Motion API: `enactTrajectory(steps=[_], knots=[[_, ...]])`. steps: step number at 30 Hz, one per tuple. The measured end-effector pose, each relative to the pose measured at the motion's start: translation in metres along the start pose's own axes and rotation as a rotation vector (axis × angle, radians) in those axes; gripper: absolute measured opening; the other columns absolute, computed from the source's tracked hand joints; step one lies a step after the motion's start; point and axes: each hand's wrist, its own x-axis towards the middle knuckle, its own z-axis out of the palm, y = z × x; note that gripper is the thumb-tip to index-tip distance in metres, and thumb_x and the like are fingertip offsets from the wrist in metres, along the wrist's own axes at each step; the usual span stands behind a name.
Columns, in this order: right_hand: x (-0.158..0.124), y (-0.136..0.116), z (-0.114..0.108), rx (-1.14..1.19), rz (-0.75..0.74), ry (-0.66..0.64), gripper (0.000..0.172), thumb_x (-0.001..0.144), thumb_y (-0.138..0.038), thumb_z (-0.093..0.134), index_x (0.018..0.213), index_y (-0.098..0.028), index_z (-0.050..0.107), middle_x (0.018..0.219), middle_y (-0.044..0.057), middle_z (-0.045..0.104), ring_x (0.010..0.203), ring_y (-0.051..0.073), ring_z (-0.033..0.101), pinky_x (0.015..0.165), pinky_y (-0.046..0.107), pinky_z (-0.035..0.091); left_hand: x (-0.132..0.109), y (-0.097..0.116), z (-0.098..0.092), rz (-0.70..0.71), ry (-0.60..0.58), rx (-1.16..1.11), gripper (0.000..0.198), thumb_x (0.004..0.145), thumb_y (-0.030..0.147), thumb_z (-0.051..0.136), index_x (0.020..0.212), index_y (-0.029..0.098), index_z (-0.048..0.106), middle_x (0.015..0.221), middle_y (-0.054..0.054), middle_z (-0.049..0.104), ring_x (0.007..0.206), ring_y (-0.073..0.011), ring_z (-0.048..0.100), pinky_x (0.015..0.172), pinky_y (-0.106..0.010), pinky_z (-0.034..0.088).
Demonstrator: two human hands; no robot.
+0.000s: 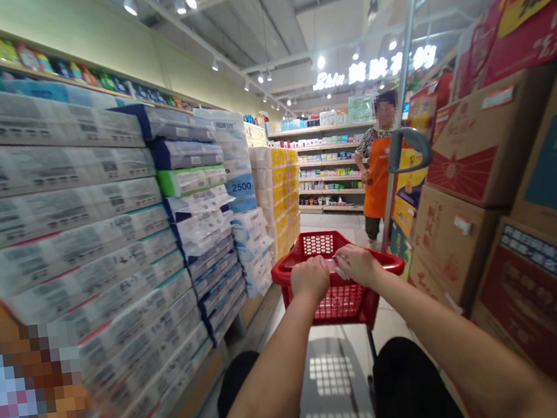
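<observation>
Cart (pixel 340 304) in left hand (pixel 310 278), right hand (pixel 358 265), near "2500" (pixel 240 186).

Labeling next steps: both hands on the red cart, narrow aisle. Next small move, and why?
Probably a slow, short push straight ahead: left hand and right hand both grip the red cart, stacked packs and cardboard boxes hem both sides, and a person in an orange apron stands ahead.

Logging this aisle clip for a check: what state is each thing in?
Red shopping trolley, upright, basket looks empty.
Left hand, closed on its near rim.
Right hand, closed on the same rim.
Tissue packs, stacked, wrapped.
Cardboard boxes, stacked, shut.
Person in orange apron, standing ahead.
</observation>
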Motion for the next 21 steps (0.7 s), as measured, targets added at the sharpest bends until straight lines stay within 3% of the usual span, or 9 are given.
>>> enactTrajectory(steps=[2, 3, 6, 8, 13, 18, 21], knots=[[0.001, 0.001, -0.004, 0.027, -0.197, -0.051, 0.021, 0.085, -0.027, 0.048, 0.093, -0.02, 0.066, 0.095, 0.006, 0.066, 0.089, 0.015, 0.059, 0.083, 0.026, 0.043, 0.0, -0.002, 0.0, 0.007, 0.002, 0.001, 0.042, 0.096, 0.03, 0.016, 0.098, 0.016, 0.056, 0.093, -0.01, 0.064, 0.083, -0.0221, 0.062, 0.075, -0.037, 0.043], [0.003, 0.002, -0.006, 0.012, -0.18, -0.084, 0.022, 0.086, -0.028, 0.047, 0.094, -0.02, 0.066, 0.095, 0.006, 0.066, 0.089, 0.015, 0.059, 0.083, 0.026, 0.043, 0.0, -0.003, 0.0, 0.01, 0.005, 0.0, 0.042, 0.096, 0.03, 0.016, 0.097, 0.017, 0.056, 0.093, -0.009, 0.064, 0.083, -0.0223, 0.062, 0.075, -0.038, 0.043], [0.015, 0.005, -0.007, -0.102, 0.119, -0.175, 0.027, 0.088, -0.027, 0.044, 0.083, -0.016, 0.068, 0.083, 0.009, 0.068, 0.076, 0.017, 0.061, 0.071, 0.026, 0.044, 0.0, -0.005, -0.001, 0.019, 0.008, -0.005, 0.043, 0.096, 0.031, 0.015, 0.096, 0.018, 0.056, 0.093, -0.009, 0.064, 0.083, -0.0222, 0.062, 0.075, -0.039, 0.043], [0.024, 0.005, -0.002, -0.138, 0.215, -0.213, 0.026, 0.086, -0.024, 0.046, 0.076, -0.015, 0.068, 0.077, 0.01, 0.068, 0.072, 0.018, 0.061, 0.065, 0.026, 0.043, 0.0, -0.005, -0.001, 0.021, -0.003, -0.008, 0.044, 0.096, 0.031, 0.014, 0.097, 0.018, 0.056, 0.095, -0.009, 0.064, 0.084, -0.0215, 0.062, 0.077, -0.038, 0.043], [0.035, 0.0, 0.011, -0.115, 0.066, -0.254, 0.02, 0.084, -0.026, 0.05, 0.085, -0.019, 0.069, 0.085, 0.006, 0.069, 0.079, 0.015, 0.061, 0.066, 0.022, 0.041, 0.005, -0.007, -0.003, -0.006, -0.066, 0.004, 0.046, 0.096, 0.032, 0.014, 0.102, 0.018, 0.057, 0.098, -0.01, 0.065, 0.087, -0.0213, 0.062, 0.079, -0.037, 0.044], [0.038, 0.001, 0.013, -0.24, 0.173, -0.276, 0.025, 0.086, -0.021, 0.045, 0.081, -0.013, 0.068, 0.078, 0.011, 0.067, 0.073, 0.017, 0.061, 0.063, 0.025, 0.039, 0.031, -0.021, -0.011, 0.014, -0.249, -0.044, 0.048, 0.093, 0.041, 0.021, 0.098, 0.021, 0.064, 0.1, -0.009, 0.067, 0.093, -0.0225, 0.062, 0.078, -0.033, 0.046], [0.038, -0.003, 0.014, -0.19, -0.026, -0.235, 0.023, 0.086, -0.024, 0.046, 0.081, -0.015, 0.066, 0.084, 0.01, 0.067, 0.078, 0.016, 0.06, 0.068, 0.025, 0.04, 0.048, -0.028, -0.011, 0.09, -0.319, 0.009, 0.051, 0.092, 0.043, 0.021, 0.098, 0.02, 0.066, 0.104, -0.011, 0.066, 0.098, -0.0236, 0.061, 0.082, -0.034, 0.045]])
